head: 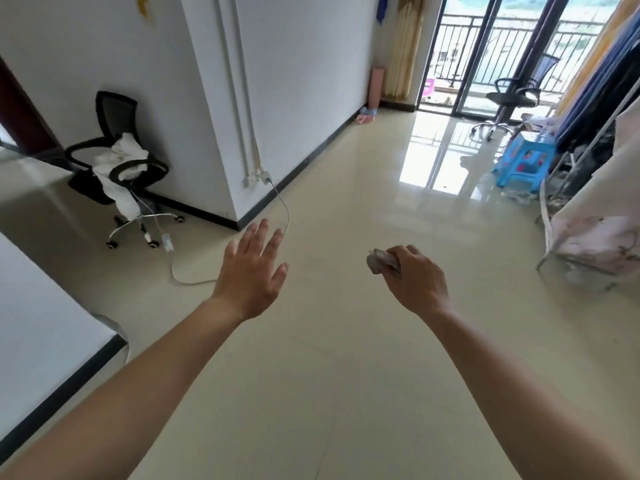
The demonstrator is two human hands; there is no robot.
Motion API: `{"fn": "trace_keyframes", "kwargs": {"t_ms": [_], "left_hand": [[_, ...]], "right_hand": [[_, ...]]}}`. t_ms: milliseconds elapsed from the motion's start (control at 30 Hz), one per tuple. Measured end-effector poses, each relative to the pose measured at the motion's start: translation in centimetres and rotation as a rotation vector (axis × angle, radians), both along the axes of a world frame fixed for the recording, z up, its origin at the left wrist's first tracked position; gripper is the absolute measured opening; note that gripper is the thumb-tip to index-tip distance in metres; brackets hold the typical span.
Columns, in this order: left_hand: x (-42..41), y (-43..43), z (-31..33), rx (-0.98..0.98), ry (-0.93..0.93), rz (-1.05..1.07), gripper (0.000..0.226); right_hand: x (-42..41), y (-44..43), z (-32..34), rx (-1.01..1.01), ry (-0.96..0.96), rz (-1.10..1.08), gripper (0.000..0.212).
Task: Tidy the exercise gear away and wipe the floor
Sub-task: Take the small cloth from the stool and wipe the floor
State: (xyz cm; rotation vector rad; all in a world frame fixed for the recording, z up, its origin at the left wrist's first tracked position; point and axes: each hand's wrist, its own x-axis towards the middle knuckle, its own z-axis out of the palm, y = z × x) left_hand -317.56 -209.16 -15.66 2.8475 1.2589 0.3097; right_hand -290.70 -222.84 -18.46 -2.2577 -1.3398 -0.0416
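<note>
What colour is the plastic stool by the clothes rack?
The stool is light blue; the head view shows it.

Glossy cream floor (pixel 346 358) — on it a black office chair (pixel 116 116), white cable (pixel 187 282), blue stool (pixel 523 161).

I count two hands: one left hand (pixel 251 271) and one right hand (pixel 415 282). There are two black chairs, the near chair (pixel 116 161) and the far chair (pixel 516 95). I see one blue stool (pixel 523 159), one pink rolled mat (pixel 376 86), one white cord (pixel 284 209) and one gray rag (pixel 379 260).
</note>
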Motion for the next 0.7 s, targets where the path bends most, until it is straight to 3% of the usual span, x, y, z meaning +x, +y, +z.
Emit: {"fn": "trace_keyframes", "kwargs": {"t_ms": [233, 700], "left_hand": [[15.5, 8.2, -1.7, 0.06, 0.026, -0.089, 0.068], [55.1, 29.4, -2.4, -0.018, 0.056, -0.332, 0.063]], "right_hand": [[14.2, 6.0, -1.1, 0.045, 0.106, -0.114, 0.021], [47.3, 21.1, 2.0, 0.013, -0.072, -0.342, 0.026]]}}
